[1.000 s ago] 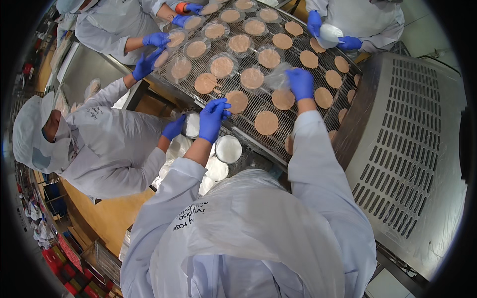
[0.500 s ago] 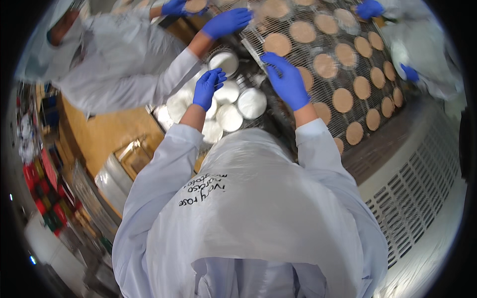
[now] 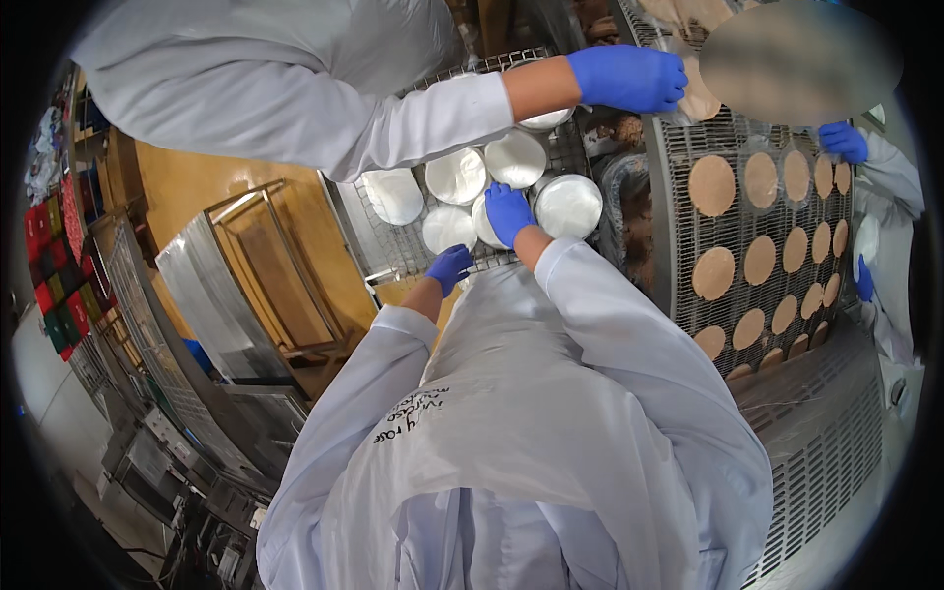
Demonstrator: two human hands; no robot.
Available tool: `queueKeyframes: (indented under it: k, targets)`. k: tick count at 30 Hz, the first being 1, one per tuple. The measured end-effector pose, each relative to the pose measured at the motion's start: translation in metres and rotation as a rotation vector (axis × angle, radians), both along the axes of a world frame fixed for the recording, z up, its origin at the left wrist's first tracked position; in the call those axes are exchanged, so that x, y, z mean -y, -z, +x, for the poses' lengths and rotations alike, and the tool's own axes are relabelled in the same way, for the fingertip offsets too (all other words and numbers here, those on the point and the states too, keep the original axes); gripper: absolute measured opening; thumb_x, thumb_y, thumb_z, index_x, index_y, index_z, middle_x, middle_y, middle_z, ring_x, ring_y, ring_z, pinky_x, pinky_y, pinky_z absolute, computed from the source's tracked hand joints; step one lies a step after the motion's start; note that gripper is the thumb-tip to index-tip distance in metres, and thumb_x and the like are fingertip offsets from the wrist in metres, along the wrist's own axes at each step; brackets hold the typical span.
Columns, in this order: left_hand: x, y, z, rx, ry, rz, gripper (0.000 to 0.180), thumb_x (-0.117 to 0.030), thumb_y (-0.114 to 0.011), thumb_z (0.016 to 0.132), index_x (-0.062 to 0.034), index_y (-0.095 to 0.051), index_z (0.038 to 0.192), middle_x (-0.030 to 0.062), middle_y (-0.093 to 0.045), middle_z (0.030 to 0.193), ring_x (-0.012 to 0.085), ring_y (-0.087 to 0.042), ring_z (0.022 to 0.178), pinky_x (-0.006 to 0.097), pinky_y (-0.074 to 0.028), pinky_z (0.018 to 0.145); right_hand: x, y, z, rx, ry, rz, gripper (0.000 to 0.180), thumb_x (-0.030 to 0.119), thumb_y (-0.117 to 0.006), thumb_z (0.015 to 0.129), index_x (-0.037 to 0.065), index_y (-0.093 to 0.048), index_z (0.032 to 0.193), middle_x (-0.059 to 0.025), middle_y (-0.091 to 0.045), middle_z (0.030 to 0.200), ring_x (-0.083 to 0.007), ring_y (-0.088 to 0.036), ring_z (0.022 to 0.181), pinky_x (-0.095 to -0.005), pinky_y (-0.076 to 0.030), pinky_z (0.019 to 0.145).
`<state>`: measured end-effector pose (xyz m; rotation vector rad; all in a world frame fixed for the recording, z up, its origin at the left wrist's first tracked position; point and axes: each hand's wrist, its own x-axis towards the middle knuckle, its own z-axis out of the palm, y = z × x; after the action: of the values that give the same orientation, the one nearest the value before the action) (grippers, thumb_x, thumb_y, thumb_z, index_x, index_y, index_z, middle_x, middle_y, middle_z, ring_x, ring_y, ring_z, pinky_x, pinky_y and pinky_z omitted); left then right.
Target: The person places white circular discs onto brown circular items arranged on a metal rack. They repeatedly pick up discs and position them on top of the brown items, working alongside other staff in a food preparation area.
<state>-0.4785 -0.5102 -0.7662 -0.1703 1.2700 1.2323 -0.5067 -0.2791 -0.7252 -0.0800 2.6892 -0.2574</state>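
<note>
My right hand [image 3: 508,213] lies on a white round disc [image 3: 486,226] in the wire tray [image 3: 346,218], its fingers stretched over the top. Beside the tray's near edge is my left hand [image 3: 449,267], fingers slightly bent and apart, with nothing visible in it. Both wear blue gloves. Several more white discs fill the tray, among them a taller-looking white round stack [image 3: 568,206] just right of my right hand. Brown round patties [image 3: 712,273] lie in rows on a wire-mesh belt [image 3: 678,187] to the right.
A co-worker's blue-gloved hand [image 3: 631,79] reaches across the tray to a patty at the belt's far left edge. Another person's gloved hand [image 3: 844,143] is at the belt's far side. A metal rack frame [image 3: 231,295] stands left, and a slotted panel [image 3: 826,482] lies near right.
My right hand has moved from beside the belt onto a white disc. My left hand has drawn back to the tray's near edge. The co-worker's arm now extends farther right; the view has shifted.
</note>
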Motion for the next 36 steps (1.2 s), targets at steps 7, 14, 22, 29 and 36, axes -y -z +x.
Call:
queueKeyframes:
  k: [7,14,22,29,36]
  targets:
    - [-0.061,0.042,-0.05,0.145,-0.198,-0.363,0.058,-0.025,-0.057,0.086,-0.0056,-0.035,0.136,0.0088,-0.052,0.119,0.0189,-0.05,0.106,0.033,-0.042,0.083,-0.017,0.088,-0.043,0.021,-0.083,0.073,0.016,0.014,-0.052,0.08,0.013,-0.065,0.089,-0.005,-0.06,0.094,-0.023,-0.053,0.095,-0.0375,-0.041,0.079]
    - [-0.132,-0.115,-0.019,-0.261,-0.227,-0.222,0.077,-0.026,-0.071,0.078,-0.0078,-0.029,0.14,0.0125,-0.041,0.135,0.0256,-0.037,0.126,0.036,-0.033,0.101,-0.099,-0.07,0.04,0.079,0.388,-0.689,0.013,0.016,-0.057,0.08,0.004,-0.054,0.085,-0.0101,-0.06,0.076,-0.0267,-0.058,0.071,-0.0383,-0.046,0.066]
    - [-0.395,-0.58,0.152,0.109,-0.22,0.396,0.05,-0.02,-0.061,0.087,-0.0018,-0.043,0.129,0.0091,-0.053,0.124,0.0208,-0.053,0.112,0.035,-0.043,0.095,-0.345,-0.574,0.272,-0.509,0.915,-0.896,0.024,0.016,-0.066,0.078,0.001,-0.056,0.094,-0.0118,-0.062,0.085,-0.0197,-0.056,0.078,-0.0329,-0.046,0.072]
    - [-0.513,-0.746,0.297,-0.256,-0.098,0.372,0.046,-0.019,-0.064,0.084,0.0041,-0.05,0.12,0.0107,-0.059,0.11,0.0194,-0.059,0.096,0.031,-0.049,0.082,-0.511,-0.735,0.466,-0.7,1.283,-0.542,0.026,0.017,-0.057,0.083,0.003,-0.062,0.104,-0.0195,-0.065,0.096,-0.0312,-0.063,0.085,-0.0365,-0.048,0.078]
    - [-0.553,-0.803,0.37,-0.355,-0.094,0.27,0.043,-0.02,-0.066,0.082,0.0052,-0.053,0.114,0.0122,-0.062,0.101,0.0191,-0.062,0.086,0.031,-0.052,0.074,-0.629,-0.724,0.556,-0.727,1.073,0.292,0.031,0.013,-0.044,0.087,0.008,-0.058,0.114,-0.0171,-0.061,0.11,-0.0329,-0.059,0.1,-0.0399,-0.045,0.088]
